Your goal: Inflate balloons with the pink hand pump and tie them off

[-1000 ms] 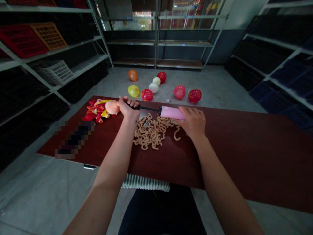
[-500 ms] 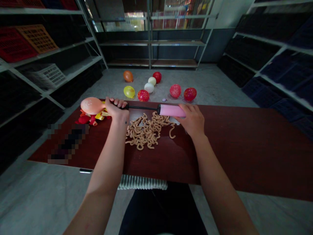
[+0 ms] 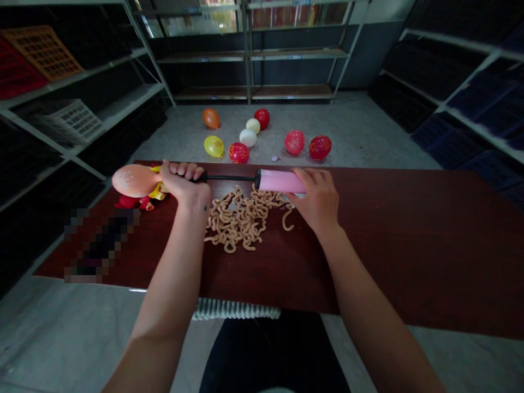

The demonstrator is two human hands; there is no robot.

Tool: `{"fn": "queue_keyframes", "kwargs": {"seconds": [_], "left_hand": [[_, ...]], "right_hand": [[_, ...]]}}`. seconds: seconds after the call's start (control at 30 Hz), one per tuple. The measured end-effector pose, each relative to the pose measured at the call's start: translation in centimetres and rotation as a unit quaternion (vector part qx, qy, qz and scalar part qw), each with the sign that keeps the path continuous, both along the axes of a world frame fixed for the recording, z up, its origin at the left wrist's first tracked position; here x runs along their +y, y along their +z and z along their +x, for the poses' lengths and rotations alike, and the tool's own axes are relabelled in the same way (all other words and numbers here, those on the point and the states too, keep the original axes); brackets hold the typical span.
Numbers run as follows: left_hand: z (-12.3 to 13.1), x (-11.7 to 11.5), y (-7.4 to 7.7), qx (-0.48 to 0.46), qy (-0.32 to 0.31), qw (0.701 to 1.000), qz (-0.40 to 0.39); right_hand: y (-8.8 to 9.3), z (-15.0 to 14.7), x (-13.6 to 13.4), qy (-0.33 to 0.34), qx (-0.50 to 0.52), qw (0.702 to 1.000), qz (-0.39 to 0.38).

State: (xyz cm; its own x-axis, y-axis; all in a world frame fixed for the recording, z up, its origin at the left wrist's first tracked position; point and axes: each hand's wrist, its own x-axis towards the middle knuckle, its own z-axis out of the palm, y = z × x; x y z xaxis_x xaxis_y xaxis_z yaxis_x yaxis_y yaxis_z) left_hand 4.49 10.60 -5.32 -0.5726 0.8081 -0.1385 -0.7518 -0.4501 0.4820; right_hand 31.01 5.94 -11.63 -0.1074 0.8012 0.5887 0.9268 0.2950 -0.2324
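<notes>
Your left hand (image 3: 182, 180) has a tight, closed grip on the left end of the pump (image 3: 280, 181), at the tip of its black rod (image 3: 229, 177). A partly filled peach balloon (image 3: 133, 180) sticks out of that fist toward the far left corner of the tabletop (image 3: 409, 234). The fist seems to pinch the balloon's neck onto the pump so that it cannot slip off.

Your right hand (image 3: 317, 199) wraps the pink barrel from the near side in a firm grip, holding the pump level along the far edge of the tabletop. Held that way, it sits just above the pile of limp tan balloons (image 3: 241, 218).

Flat red and yellow balloons (image 3: 137, 201) lie under the peach one. The balloon's neck and the rod's end are hidden inside your left fist, and your right palm covers the barrel's right end. A pixelated patch (image 3: 98, 243) masks something near the left edge. Blown-up balloons (image 3: 239, 153) rest on the floor beyond the tabletop.
</notes>
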Motion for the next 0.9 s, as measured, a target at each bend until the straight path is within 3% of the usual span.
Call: {"fn": "queue_keyframes", "kwargs": {"seconds": [0.17,0.43,0.9], "left_hand": [[2.4,-1.1,0.4,-0.014,-0.032,0.999,0.023],[6.0,-1.7,-1.7,-0.001,-0.093,0.995,0.02],[4.9,-0.9,-1.4,0.015,-0.088,0.996,0.001]], "right_hand": [[0.3,-1.1,-0.6,0.009,-0.004,1.0,-0.005],[-0.1,-3.3,-1.7,0.042,-0.043,0.998,-0.012],[-0.6,-3.2,-0.8,0.048,-0.057,0.997,-0.004]]}}
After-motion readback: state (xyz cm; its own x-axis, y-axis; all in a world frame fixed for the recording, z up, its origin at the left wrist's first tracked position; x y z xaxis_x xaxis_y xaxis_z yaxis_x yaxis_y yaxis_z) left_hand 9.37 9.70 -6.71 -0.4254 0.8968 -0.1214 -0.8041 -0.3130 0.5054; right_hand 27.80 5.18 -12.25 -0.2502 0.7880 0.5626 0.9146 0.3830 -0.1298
